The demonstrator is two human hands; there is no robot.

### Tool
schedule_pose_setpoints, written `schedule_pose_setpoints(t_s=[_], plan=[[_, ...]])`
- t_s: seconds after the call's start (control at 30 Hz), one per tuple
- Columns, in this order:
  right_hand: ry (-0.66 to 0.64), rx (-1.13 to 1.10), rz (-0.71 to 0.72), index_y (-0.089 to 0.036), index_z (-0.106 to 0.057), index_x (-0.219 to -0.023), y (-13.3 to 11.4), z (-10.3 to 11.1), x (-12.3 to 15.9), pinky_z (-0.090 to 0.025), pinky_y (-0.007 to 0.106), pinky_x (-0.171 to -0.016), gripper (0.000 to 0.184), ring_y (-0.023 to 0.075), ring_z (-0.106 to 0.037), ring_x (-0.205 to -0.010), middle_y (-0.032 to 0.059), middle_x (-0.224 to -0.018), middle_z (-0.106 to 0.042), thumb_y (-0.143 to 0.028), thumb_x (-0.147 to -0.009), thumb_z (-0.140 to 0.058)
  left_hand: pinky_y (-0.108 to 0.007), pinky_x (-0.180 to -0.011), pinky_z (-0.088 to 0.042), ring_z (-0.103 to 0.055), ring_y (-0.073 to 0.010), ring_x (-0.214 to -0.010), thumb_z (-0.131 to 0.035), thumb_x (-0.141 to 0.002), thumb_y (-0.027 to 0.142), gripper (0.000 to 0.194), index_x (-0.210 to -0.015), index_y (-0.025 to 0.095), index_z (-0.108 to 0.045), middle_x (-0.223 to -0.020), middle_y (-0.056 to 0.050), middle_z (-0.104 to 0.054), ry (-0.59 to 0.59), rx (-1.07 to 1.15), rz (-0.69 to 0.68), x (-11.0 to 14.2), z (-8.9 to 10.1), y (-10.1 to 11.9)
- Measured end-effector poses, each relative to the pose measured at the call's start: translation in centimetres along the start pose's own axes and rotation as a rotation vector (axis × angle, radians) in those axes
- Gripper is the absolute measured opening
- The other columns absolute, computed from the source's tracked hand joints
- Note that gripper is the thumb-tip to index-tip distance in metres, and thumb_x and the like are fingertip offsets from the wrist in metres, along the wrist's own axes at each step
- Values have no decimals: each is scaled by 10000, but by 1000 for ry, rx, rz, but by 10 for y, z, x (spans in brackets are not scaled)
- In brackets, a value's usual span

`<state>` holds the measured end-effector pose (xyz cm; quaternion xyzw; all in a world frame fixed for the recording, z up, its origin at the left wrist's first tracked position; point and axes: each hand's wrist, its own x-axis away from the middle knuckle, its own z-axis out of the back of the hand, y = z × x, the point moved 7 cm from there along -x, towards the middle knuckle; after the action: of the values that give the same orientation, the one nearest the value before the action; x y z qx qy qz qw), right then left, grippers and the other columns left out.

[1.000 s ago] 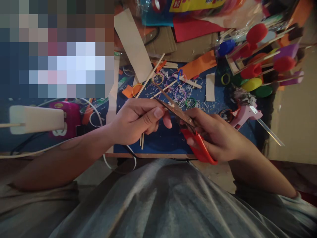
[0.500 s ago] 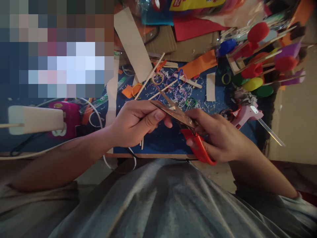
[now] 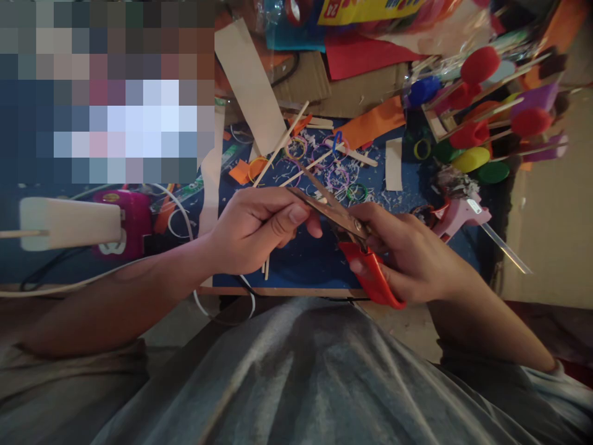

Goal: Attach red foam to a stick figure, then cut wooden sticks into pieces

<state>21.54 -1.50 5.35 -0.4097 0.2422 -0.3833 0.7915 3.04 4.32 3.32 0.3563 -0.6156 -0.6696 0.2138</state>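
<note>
My right hand (image 3: 403,250) grips the red handles of a pair of scissors (image 3: 354,238). Their blades stand apart and point up and left, one passing close by the fingertips of my left hand (image 3: 264,228). That left hand is closed, thumb pressed against the curled forefinger; whatever the pinch holds is too small or hidden to make out. Beyond the hands, thin wooden sticks (image 3: 281,143), coloured rubber rings (image 3: 356,191) and pale paper shreds (image 3: 340,170) lie scattered on the blue table top (image 3: 315,266).
At right lie a pink glue gun (image 3: 466,216) with a clear glue stick, and a wooden rack (image 3: 435,127) with coloured pieces on sticks. A white adapter (image 3: 69,224) sits in a magenta socket block (image 3: 123,222) at left. Orange strips (image 3: 370,122) and a cream strip (image 3: 252,86) lie behind.
The scissor blades have shifted slightly to the right and look a little closer together. Both hands stay in nearly the same place.
</note>
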Motion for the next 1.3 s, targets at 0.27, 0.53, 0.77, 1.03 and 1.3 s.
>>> schedule_pose_setpoints(t_s=[0.27, 0.53, 0.77, 1.03, 1.3], plan=[[-4, -1, -57, -240, -577, -1279, 2, 0, 1, -332, 297, -498, 247, 120, -424, -469, -109, -660, -530, -342, -1081, -684, -235, -455, -432, -542, -110, -473, -708, -1163, 503, 359, -949, 247, -838, -591, 10, -622, -10, -49, -1, 2, 0, 0], [-2, 4, -36, -231, -569, -1297, 1, 0, 3, -339, 286, -481, 271, 116, -417, -443, -141, -636, -462, -344, -1083, -689, -240, -457, -450, -555, -104, -467, -691, -1170, 525, 385, -962, 243, -851, -605, 12, -635, -2, -25, 15, 2, -1, -4], [-6, -6, -23, -199, -563, -1304, 2, -1, 3, -342, 265, -470, 287, 99, -447, -450, -148, -649, -487, -359, -1110, -699, -207, -454, -437, -569, -89, -493, -670, -1193, 417, 326, -1004, 232, -861, -645, 7, -656, -7, -1, -8, 4, -2, -3], [-1, 10, -25, -213, -564, -1317, 3, -2, 3, -338, 284, -475, 298, 108, -426, -445, -144, -638, -472, -374, -1102, -695, -220, -455, -472, -598, -90, -505, -657, -1194, 491, 418, -935, 218, -839, -735, -14, -732, -13, -25, -24, 0, -4, 2], [-14, -37, -36, -243, -575, -1317, 4, -2, 3, -373, 309, -513, 303, 139, -509, -485, -114, -654, -545, -392, -1099, -725, -220, -458, -463, -583, -99, -502, -655, -1197, 482, 376, -980, 239, -843, -660, -4, -671, -13, -29, 4, 4, -2, -3]])
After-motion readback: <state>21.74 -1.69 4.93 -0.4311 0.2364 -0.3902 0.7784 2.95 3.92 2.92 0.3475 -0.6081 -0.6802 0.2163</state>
